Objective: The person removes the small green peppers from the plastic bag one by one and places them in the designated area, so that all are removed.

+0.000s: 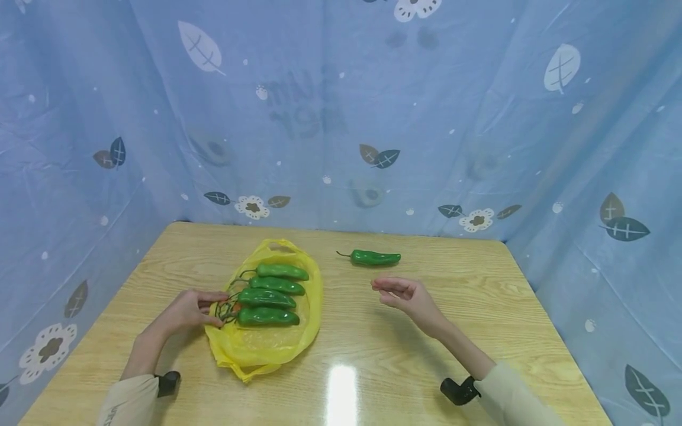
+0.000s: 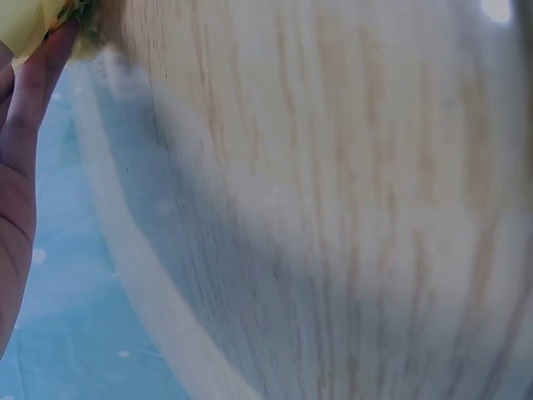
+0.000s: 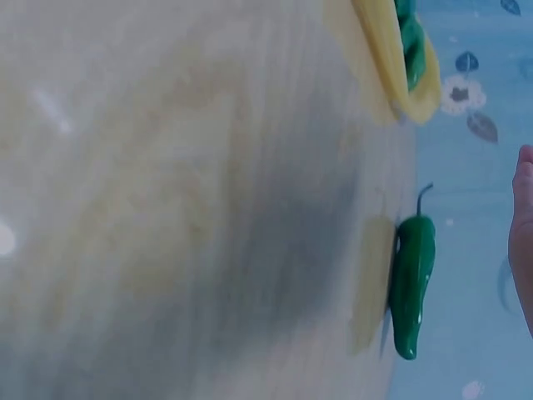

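A yellow plastic bag (image 1: pixel 314 296) lies spread open on the left half of the table. Several long green peppers (image 1: pixel 269 297) are lined up on it, stems to the left, with a bit of orange (image 1: pixel 237 306) showing among them. My left hand (image 1: pixel 186 310) holds the bag's left edge beside the stems, thumb nearest me. In the left wrist view its fingers (image 2: pixel 43 75) reach yellow film at the top left corner. My right hand (image 1: pixel 410 302) hovers over the table with lightly bent fingers and holds nothing. Beyond it lies a single green pepper (image 1: pixel 375 258), also in the right wrist view.
The wood-grain table (image 1: pixel 453 266) is enclosed by a blue curtain (image 1: pixel 330 118) printed with leaves and flowers, at the back and both sides. Light glares off the tabletop near its front. A black wrist camera (image 1: pixel 459 391) sits on the right forearm.
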Demonstrator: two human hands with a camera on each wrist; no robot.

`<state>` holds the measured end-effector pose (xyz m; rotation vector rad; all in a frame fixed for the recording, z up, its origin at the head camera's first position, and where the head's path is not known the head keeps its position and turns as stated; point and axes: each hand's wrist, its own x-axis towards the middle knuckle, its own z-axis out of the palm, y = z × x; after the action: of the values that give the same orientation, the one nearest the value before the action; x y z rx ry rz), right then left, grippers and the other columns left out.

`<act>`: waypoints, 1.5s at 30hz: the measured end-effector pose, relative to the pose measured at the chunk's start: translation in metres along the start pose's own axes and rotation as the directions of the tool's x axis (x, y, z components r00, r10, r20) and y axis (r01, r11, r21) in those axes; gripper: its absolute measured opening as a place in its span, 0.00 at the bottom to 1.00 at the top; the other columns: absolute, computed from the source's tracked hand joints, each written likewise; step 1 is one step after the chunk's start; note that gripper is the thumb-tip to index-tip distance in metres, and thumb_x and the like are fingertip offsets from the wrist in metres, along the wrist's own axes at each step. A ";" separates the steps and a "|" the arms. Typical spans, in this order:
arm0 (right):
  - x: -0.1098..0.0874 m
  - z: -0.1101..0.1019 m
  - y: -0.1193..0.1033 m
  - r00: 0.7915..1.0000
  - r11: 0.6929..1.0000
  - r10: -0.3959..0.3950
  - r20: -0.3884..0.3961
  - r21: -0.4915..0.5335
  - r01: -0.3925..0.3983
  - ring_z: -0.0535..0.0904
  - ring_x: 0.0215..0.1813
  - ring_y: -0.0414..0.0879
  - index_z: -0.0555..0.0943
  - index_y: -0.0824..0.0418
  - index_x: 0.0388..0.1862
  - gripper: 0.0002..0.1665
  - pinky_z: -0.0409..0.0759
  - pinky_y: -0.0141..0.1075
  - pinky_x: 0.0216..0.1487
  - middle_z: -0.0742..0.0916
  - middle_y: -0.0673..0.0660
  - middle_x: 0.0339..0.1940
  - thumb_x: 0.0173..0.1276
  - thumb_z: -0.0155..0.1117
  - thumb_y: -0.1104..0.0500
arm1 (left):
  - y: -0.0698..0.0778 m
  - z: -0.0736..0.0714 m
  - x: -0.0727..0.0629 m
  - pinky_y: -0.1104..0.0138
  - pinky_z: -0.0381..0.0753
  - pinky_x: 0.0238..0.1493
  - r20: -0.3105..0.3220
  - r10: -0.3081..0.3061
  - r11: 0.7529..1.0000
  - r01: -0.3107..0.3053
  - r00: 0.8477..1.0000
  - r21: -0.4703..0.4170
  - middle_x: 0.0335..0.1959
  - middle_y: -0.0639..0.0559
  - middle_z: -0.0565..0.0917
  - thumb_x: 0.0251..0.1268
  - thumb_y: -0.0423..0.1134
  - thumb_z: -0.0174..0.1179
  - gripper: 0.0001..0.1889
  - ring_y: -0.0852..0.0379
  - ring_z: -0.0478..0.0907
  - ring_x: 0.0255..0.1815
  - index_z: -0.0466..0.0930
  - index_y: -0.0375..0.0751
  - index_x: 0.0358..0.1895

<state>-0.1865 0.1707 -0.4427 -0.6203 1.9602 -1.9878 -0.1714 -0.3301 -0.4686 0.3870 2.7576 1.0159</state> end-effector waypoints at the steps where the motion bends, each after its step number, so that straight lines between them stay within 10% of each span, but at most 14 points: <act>1: -0.003 0.002 0.001 1.000 1.000 -0.002 0.005 0.001 0.002 0.76 0.62 0.50 0.74 0.73 0.60 0.24 0.78 0.37 0.59 0.82 0.60 0.58 0.67 0.63 0.65 | 0.000 0.000 0.000 0.64 0.85 0.42 -0.003 0.003 1.000 -0.003 1.000 0.005 0.55 0.29 0.78 0.44 0.45 0.76 0.33 0.47 0.80 0.45 0.80 0.33 0.56; 15: -0.031 0.033 0.013 1.000 0.999 0.017 0.025 0.038 -0.018 0.79 0.59 0.46 0.73 0.74 0.61 0.24 0.79 0.36 0.59 0.74 0.76 0.61 0.67 0.61 0.68 | 0.001 0.000 -0.001 0.56 0.84 0.48 -0.002 0.030 0.999 -0.030 1.000 -0.018 0.56 0.31 0.78 0.44 0.44 0.77 0.33 0.38 0.79 0.52 0.80 0.30 0.55; 35: -0.004 0.076 0.037 0.993 0.997 -0.009 0.120 0.076 -0.001 0.80 0.56 0.47 0.73 0.75 0.61 0.24 0.79 0.38 0.58 0.75 0.75 0.60 0.67 0.61 0.69 | -0.004 0.000 0.002 0.58 0.84 0.47 -0.001 0.034 0.999 -0.034 0.999 -0.015 0.55 0.33 0.79 0.44 0.43 0.76 0.32 0.39 0.79 0.52 0.81 0.31 0.55; 45: 0.021 0.100 0.045 0.994 0.999 -0.004 0.111 0.042 -0.001 0.78 0.57 0.64 0.76 0.76 0.57 0.22 0.80 0.37 0.57 0.80 0.73 0.56 0.64 0.64 0.69 | -0.003 0.000 0.000 0.53 0.82 0.51 0.010 0.028 0.999 -0.028 1.000 -0.042 0.57 0.32 0.77 0.45 0.44 0.76 0.33 0.35 0.76 0.55 0.80 0.31 0.56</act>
<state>-0.1606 0.0713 -0.4865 -0.7059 1.8495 -1.9459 -0.1721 -0.3323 -0.4709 0.4247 2.7235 1.0737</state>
